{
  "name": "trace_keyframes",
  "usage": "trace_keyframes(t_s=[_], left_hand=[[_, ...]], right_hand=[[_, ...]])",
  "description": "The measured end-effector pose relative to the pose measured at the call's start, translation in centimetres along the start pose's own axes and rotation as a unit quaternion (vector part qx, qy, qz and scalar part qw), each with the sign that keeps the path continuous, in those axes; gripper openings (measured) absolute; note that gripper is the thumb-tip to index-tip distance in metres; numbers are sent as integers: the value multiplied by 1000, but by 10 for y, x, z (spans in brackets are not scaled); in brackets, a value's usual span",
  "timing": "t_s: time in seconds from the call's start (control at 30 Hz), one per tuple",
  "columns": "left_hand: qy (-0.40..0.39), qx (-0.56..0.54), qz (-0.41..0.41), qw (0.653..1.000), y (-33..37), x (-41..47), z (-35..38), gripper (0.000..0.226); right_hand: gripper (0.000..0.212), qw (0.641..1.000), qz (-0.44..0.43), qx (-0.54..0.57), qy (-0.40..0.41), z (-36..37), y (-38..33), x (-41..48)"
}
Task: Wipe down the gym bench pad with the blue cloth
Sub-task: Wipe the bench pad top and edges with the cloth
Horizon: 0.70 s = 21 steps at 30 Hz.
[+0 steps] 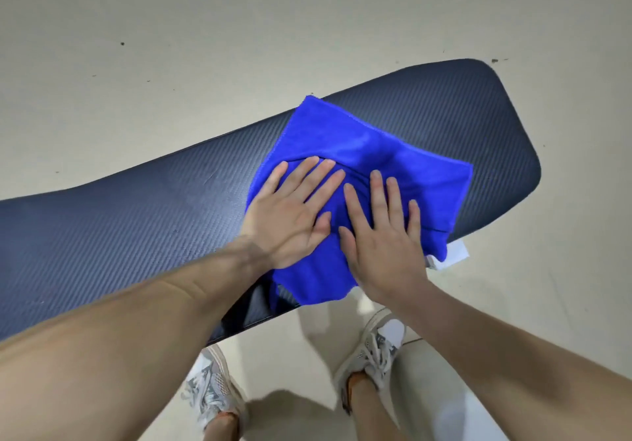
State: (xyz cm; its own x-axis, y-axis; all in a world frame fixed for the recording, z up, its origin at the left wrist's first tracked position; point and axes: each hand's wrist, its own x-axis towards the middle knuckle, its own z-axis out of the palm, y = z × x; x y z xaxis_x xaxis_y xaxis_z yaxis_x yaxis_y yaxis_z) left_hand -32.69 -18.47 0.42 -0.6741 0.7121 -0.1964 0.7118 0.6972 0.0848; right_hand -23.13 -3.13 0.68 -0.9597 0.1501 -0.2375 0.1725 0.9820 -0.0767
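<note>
I press my left hand (290,215) and right hand (383,235) flat, fingers straight, on the blue cloth (359,153), spread over the gym bench pad (136,208) right of frame centre. I judge the wiping is underway; next I should slide the cloth toward the bare pad at left.

The blue cloth (369,153) looks soft and fuzzy, with a stitched edge. The surface (119,221) under it is a dark pad with a fine woven pattern and a little shine. The floor (171,30) is pale, smooth and dull, with small dark specks. The shoes (379,345) are grey and white mesh with laces.
</note>
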Motion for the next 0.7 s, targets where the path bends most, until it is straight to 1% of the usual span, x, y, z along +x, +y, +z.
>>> trace_keyframes(t_s=[0.1, 0.2, 0.33, 0.4, 0.47, 0.57, 0.63, 0.7], left_hand=[[-13, 7, -30, 999, -45, -24, -2, 63], [-10, -9, -45, 999, -83, -38, -7, 65], [-2, -1, -33, 999, -113, -13, -14, 69], [5, -17, -57, 998, -116, 10, -17, 68], [-21, -60, -105, 992, -112, 37, -19, 62], [-41, -103, -175, 978, -102, 72, -23, 48], [-6, -90, -196, 976, -89, 85, -20, 48], [44, -63, -194, 978, -69, 91, -11, 53]], right_hand=[[62, 1000, -23, 10, 5, 4, -54, 9], [62, 996, -84, 3, 10, 1, -78, 28], [63, 986, -161, -21, 29, -10, -65, 78], [62, 982, -186, -24, 37, -16, -54, 107], [59, 976, -210, -27, 43, -23, -37, 134], [56, 979, -199, -17, 50, -30, -11, 162], [55, 982, -182, -8, 51, -32, 1, 171], [54, 985, -162, 5, 51, -34, 17, 174]])
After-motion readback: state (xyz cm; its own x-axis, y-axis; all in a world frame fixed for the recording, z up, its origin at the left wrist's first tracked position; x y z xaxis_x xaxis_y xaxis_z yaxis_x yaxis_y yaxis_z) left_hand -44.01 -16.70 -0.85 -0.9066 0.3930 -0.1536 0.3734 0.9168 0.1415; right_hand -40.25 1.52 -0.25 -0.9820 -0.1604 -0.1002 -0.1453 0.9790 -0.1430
